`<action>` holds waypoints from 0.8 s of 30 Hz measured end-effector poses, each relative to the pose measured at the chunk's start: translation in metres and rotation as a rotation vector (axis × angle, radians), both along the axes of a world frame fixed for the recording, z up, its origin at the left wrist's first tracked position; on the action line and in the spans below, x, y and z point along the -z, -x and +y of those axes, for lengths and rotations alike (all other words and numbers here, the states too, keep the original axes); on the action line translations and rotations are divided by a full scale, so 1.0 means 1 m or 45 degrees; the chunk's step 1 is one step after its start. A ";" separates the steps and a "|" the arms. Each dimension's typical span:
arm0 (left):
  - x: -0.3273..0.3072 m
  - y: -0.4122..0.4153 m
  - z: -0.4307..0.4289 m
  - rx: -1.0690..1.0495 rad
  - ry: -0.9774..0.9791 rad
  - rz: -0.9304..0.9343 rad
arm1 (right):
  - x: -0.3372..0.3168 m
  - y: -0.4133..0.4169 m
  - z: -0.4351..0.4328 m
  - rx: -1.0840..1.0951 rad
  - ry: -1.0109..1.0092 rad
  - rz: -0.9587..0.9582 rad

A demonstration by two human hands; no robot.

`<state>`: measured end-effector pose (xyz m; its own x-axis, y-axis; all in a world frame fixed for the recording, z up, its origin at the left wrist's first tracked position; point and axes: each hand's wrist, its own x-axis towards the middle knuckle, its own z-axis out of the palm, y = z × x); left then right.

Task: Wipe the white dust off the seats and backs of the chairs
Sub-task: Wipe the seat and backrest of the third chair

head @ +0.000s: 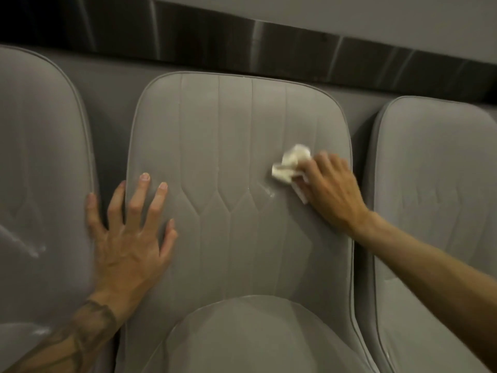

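middle chair [242, 146], one of three pale grey ones in a row against a wall [376, 17], fills our view, its stitched back facing us and its seat [255, 340] at the bottom edge. our left hand [131, 238] lies flat on the back's left edge, fingers spread and holding nothing. our right hand [330, 189] grips a crumpled white cloth [289, 164], pressing it to the back's right side just above a faint smear of white dust [270, 194].
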<state>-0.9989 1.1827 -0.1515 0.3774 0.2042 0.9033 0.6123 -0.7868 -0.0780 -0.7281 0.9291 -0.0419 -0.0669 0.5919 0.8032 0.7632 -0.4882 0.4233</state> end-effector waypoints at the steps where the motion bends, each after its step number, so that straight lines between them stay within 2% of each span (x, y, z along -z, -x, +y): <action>1: 0.000 -0.001 0.000 0.000 -0.004 -0.001 | -0.022 -0.005 0.008 0.017 -0.070 0.007; 5: 0.000 -0.001 0.000 0.011 -0.001 -0.014 | -0.083 -0.018 0.039 0.055 -0.407 0.268; 8: 0.000 -0.001 -0.001 0.014 -0.010 -0.023 | -0.064 -0.014 0.041 0.050 -0.574 0.404; 10: 0.000 -0.002 0.000 0.013 -0.009 -0.023 | -0.030 -0.005 0.029 0.051 -0.497 0.380; 13: 0.001 -0.002 0.000 0.004 -0.010 -0.021 | 0.016 0.006 0.003 0.032 -0.146 0.228; 15: 0.002 -0.001 0.001 0.006 -0.009 -0.017 | 0.009 0.002 -0.004 0.030 -0.032 0.174; 20: 0.001 -0.001 0.001 -0.004 -0.002 -0.016 | -0.059 -0.011 0.032 0.073 -0.305 0.228; 22: 0.001 -0.001 0.000 -0.004 -0.006 -0.012 | -0.044 -0.009 0.032 0.099 -0.405 0.273; 24: 0.000 -0.001 0.000 0.013 0.002 -0.014 | -0.007 -0.001 0.020 0.130 -0.387 0.245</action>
